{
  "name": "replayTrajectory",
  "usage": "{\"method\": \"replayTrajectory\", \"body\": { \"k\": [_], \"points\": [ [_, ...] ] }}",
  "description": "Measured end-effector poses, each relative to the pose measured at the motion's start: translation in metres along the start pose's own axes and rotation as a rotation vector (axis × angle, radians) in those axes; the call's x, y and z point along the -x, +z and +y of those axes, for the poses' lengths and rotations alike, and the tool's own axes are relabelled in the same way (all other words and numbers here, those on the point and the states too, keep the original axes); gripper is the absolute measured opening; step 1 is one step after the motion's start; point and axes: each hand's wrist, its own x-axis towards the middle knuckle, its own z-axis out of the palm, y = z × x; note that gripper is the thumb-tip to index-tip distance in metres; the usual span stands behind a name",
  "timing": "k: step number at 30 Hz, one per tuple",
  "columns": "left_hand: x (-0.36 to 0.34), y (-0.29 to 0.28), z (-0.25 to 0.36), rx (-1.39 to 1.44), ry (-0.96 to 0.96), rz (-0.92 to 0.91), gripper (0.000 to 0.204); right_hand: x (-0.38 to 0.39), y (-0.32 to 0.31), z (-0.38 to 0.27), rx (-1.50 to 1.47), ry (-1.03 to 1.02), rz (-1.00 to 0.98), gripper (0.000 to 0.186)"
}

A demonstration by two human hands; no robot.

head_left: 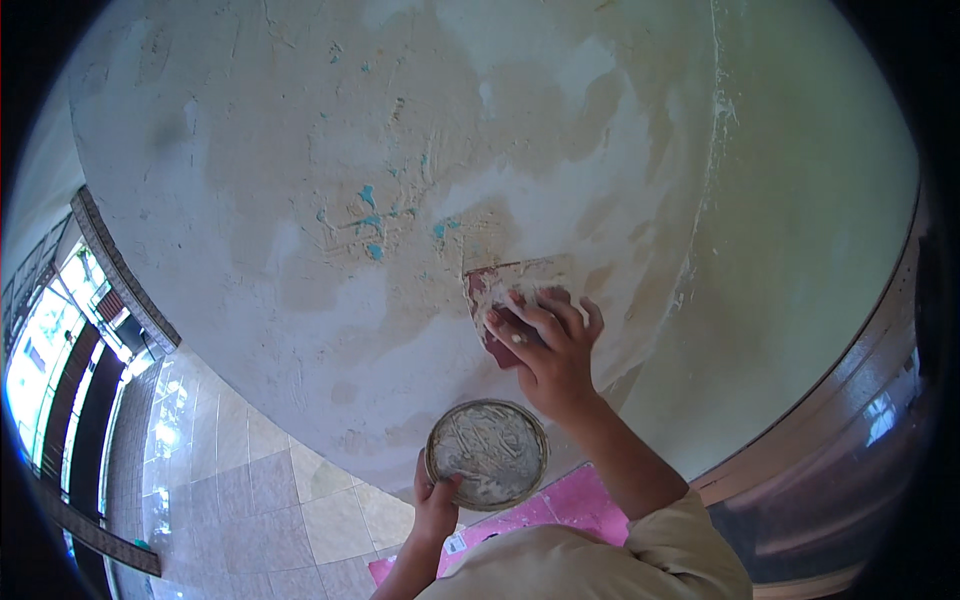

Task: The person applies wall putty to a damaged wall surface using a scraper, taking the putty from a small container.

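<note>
My right hand presses a reddish-brown putty spreader against the wall. Its fingers are spread over the flat blade, which is smeared with pale putty. Below, my left hand grips a round metal lid by its rim, thumb on top. Whitish putty with streaks covers the lid's inside. Around the spreader the wall is patchy, with damp beige and white areas. Chipped turquoise spots and rough ridges show to the spreader's upper left.
A pale green wall section adjoins on the right, past a rough vertical seam. Brown glossy wood stands at the lower right. A pink sheet lies below me. Tiled floor stretches left toward a bright opening with dark bars.
</note>
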Motion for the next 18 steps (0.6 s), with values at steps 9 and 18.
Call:
{"method": "replayTrajectory", "body": {
  "k": [9, 18],
  "points": [
    [0.003, 0.001, 0.000, -0.019, -0.034, 0.000, 0.052, 0.004, 0.005, 0.000, 0.005, -0.041, 0.041, 0.050],
    [0.002, 0.004, 0.005, 0.047, 0.003, -0.011, 0.051, 0.001, -0.002, -0.004, -0.002, 0.004, -0.031, 0.047]
  ]
}}
